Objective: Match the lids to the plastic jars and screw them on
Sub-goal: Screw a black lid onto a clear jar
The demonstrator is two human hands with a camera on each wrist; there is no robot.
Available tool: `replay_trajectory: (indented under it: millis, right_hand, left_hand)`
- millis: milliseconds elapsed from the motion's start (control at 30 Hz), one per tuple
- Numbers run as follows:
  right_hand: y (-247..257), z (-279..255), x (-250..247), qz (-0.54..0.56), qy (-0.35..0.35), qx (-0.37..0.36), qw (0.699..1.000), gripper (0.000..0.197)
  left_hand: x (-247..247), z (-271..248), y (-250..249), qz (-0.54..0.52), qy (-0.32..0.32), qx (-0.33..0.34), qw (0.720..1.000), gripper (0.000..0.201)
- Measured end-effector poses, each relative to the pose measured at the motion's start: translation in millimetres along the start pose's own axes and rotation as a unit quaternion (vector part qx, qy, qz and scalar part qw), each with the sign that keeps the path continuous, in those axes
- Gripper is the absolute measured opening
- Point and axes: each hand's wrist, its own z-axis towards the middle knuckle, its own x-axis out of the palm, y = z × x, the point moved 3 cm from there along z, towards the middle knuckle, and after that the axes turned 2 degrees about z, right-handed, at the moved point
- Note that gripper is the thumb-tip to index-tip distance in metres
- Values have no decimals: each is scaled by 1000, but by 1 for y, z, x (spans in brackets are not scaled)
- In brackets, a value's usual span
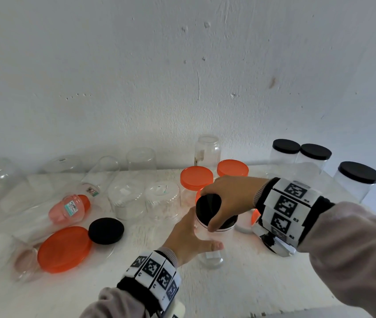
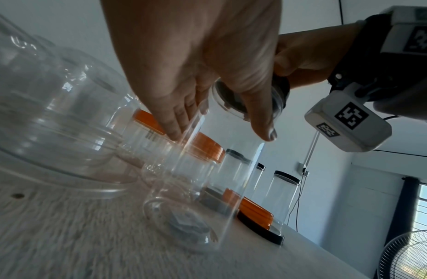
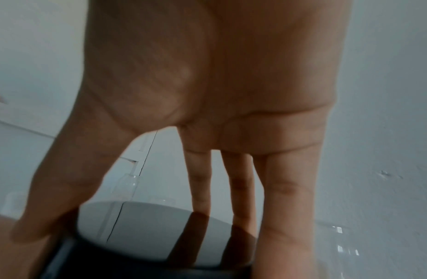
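Screwing step: right hand [image 1: 230, 198] fingers clamp the black lid [image 1: 210, 208]; left hand [image 1: 190, 237] fingers wrap the clear jar [image 1: 212, 251] below. Next, I judge, another twist.

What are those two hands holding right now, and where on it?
The left hand steadies a clear jar by its side wall; the right hand grips the black lid by its rim, on top.

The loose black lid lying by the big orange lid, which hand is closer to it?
Left. The left hand holds the clear jar just right of that black lid; the right hand is farther right.
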Motion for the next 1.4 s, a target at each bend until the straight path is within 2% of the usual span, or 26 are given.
replay_trajectory:
  millis: [100, 233, 367, 433, 600, 733, 867, 933, 1133, 1267, 1400]
  right_hand:
    - [0, 2, 3, 0, -13, 21, 1000, 67]
    - [0, 3, 4, -13, -22, 40, 999, 72]
    - [-1, 1, 0, -16, 41, 26, 999, 91]
    - [1, 1, -2, -28, 52, 6, 998, 90]
    - [-2, 4, 1, -23, -3, 10, 1000, 75]
    - [-5, 5, 7, -15, -30, 36, 999, 79]
    - [-5, 4, 4, 1, 38, 25, 999, 95]
    - [-3, 3, 2, -13, 53, 6, 998, 94]
    - [-3, 6, 3, -17, 12, 9, 1000, 77]
    - [-6, 6, 9, 0, -19, 40, 999, 80]
    - [-5, 3, 6, 10, 38, 23, 999, 94]
  left_hand:
    - [0, 0, 0, 7, 2, -3, 1000, 85]
    - [0, 0, -2, 11, 4, -3, 1000, 85]
    - [0, 0, -2, 23, 0, -3, 1000, 85]
    - [0, 1, -1, 25, -1, -2, 1000, 85]
    - [0, 0, -1, 28, -9, -8, 1000, 82]
    - [0, 0, -2, 27, -5, -9, 1000, 86]
    - [0, 0, -1, 27, -5, -13, 1000, 86]
    - [0, 0, -1, 28, -7, -14, 999, 86]
    - [-1, -1, -2, 25, -9, -11, 1000, 82]
    - [-1, -1, -3, 35, -7, -2, 999, 82]
    - [0, 0, -2, 38, -9, -6, 999, 79]
